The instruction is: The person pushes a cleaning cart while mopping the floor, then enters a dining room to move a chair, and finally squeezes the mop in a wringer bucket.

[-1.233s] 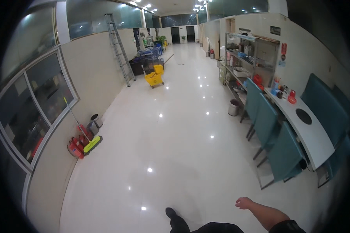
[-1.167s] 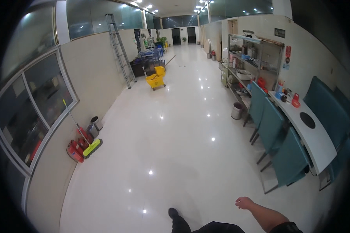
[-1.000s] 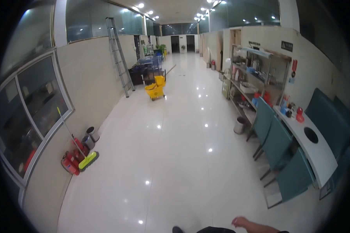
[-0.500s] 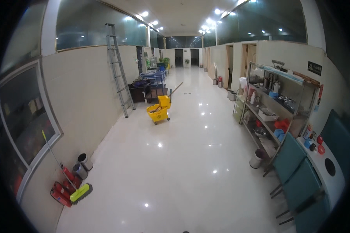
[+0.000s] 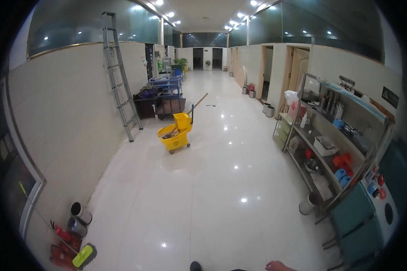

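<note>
Only the top of my right hand (image 5: 279,266) shows, low at the bottom edge, right of the middle. Most of its fingers are cut off by the frame, so their pose is unclear, and I see nothing held in it. My left hand is out of view. Ahead on the floor, beyond arm's reach, stands a yellow wheeled mop bucket (image 5: 174,142) with a wringer (image 5: 182,121). A wooden mop handle (image 5: 198,103) slants up out of it to the right. The tip of my dark shoe (image 5: 195,266) shows at the bottom edge.
A ladder (image 5: 118,77) leans on the left wall near blue carts (image 5: 168,90). At lower left are bins (image 5: 81,213), red fire extinguishers (image 5: 63,234) and a green-headed brush (image 5: 82,255). Along the right stand a metal shelf (image 5: 319,151), a bin (image 5: 308,204) and teal chairs (image 5: 353,219).
I have moved forward along the corridor; the bucket, ladder and shelf appear nearer. My right hand and shoe now show at the bottom edge. The bucket itself stays in place.
</note>
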Available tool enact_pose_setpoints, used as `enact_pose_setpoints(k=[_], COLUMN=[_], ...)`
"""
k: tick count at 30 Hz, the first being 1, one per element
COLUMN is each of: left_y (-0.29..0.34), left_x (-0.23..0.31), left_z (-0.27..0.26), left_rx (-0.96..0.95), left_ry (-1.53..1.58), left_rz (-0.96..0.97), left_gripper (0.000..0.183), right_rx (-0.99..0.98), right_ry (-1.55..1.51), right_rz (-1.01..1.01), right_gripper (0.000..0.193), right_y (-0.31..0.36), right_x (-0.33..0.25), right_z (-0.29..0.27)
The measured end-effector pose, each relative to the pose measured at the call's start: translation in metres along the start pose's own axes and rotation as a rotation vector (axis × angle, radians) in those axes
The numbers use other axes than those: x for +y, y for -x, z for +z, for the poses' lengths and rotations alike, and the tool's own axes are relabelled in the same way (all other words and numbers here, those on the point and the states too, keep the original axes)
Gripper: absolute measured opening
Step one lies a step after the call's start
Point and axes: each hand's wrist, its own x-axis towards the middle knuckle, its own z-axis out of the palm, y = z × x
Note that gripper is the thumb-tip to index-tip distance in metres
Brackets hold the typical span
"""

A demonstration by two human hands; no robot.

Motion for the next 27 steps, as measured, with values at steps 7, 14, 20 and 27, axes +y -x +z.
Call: enact_pose_setpoints(k=[7, 14, 20, 27], left_y=[-0.170, -0.219, -0.309, -0.410], left_x=[0.069, 0.297, 0.327, 0.274], left_z=[-0.333, -0.575, -0.630, -0.695], left_rx=[0.385, 0.442, 0.200, 0.122], left_ry=[-0.108, 0.136, -0.035, 0.015], left_rz=[0.205, 0.241, 0.358, 0.122], left_gripper=[0.042, 0.041, 0.038, 0.043], right_rx=[-0.246, -0.384, -0.651, -0.106], right_ry=[0.303, 0.304, 0.920, 0.058], right_rz=[-0.417, 0.051, -0.245, 0.418], right_gripper=[0.020, 0.024, 0.035, 0.035], right_y=[-0.128, -0.305, -0.535, -0.788], right_x=[0.015, 0.054, 0.035, -0.218], right_z=[0.011, -0.041, -0.179, -0.298])
